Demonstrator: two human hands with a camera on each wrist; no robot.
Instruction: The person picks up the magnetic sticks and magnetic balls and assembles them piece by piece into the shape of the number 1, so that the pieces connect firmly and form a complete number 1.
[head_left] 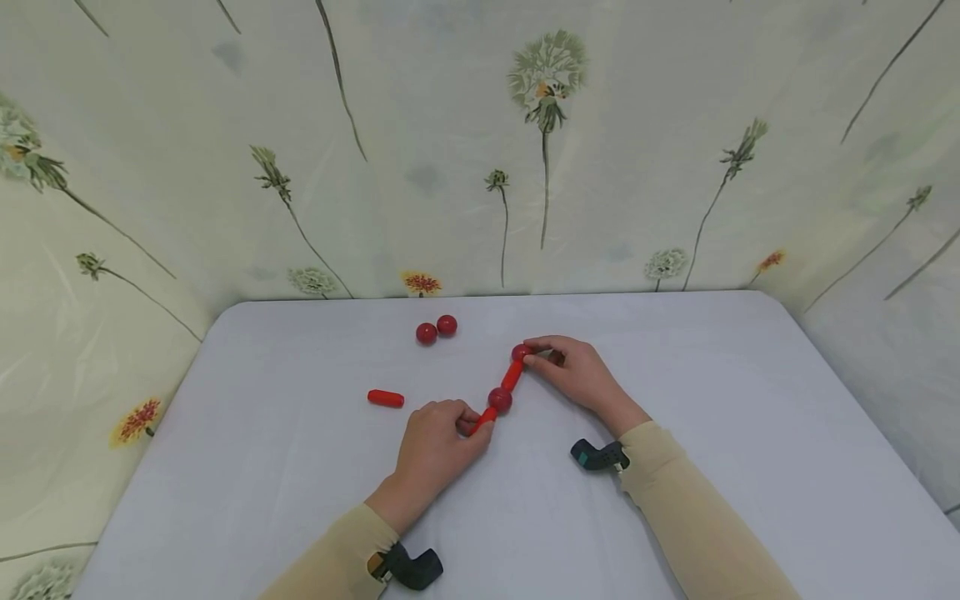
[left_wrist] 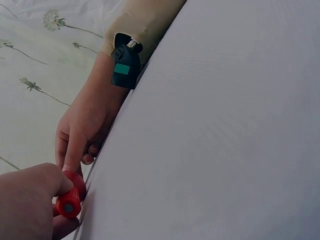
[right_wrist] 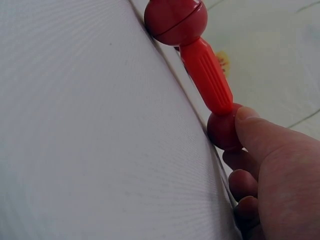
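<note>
A chain of red rods and dark red balls slants across the middle of the table in the head view. My left hand (head_left: pixel 438 442) pinches the lower red rod (head_left: pixel 486 419) between thumb and fingers; its round end faces the camera in the left wrist view. Joined to that rod is a middle ball (head_left: pixel 500 400), then a second rod (head_left: pixel 512 376) leading up to an end ball (head_left: pixel 521 354). Thumb and fingers of my right hand (head_left: pixel 576 371) pinch this end ball. In the right wrist view, the ribbed rod (right_wrist: pixel 207 75) runs between both balls.
A loose red rod (head_left: pixel 386 398) lies left of the chain. Two dark red balls (head_left: pixel 427 334) sit side by side farther back on the white table (head_left: pixel 300 500). Behind stands a curtain (head_left: pixel 427 167) with printed dandelions. Each wrist carries a dark camera mount (head_left: pixel 600 455).
</note>
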